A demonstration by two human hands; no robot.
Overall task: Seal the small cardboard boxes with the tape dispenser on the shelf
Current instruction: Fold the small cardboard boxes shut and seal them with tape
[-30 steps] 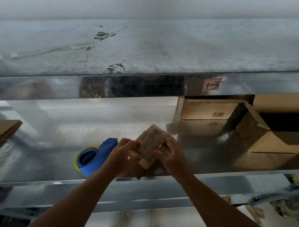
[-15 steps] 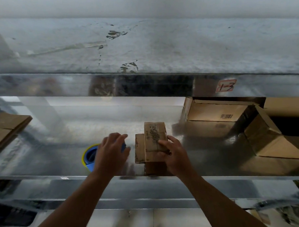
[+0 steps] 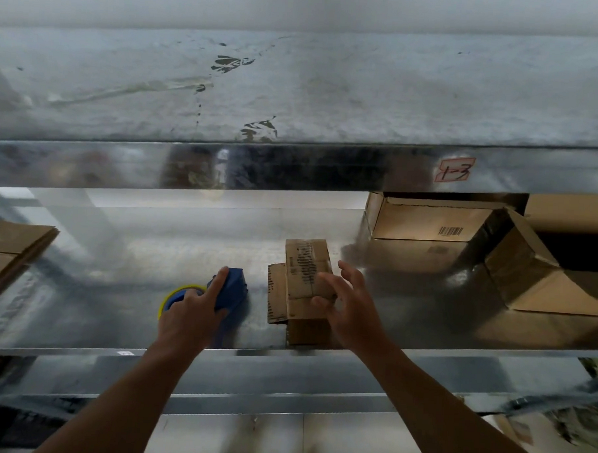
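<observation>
A small cardboard box with printed text stands near the front edge of the metal shelf, one flap folded out to its left. My right hand is over its right side with fingers spread and relaxed, the fingertips at the box top. Left of the box lies a blue tape dispenser with a yellow-rimmed roll. My left hand holds the dispenser from above, index finger stretched along its body; the hand hides most of the roll and handle.
A closed carton with a barcode and a large open carton stand at the right of the shelf. Flattened cardboard lies at the left edge. The upper shelf's beam, labelled 1-3, hangs low overhead.
Both hands held the small box tilted; it was set upright on the shelf. My left hand moved left onto the tape dispenser, and my right hand's fingers lifted and spread.
</observation>
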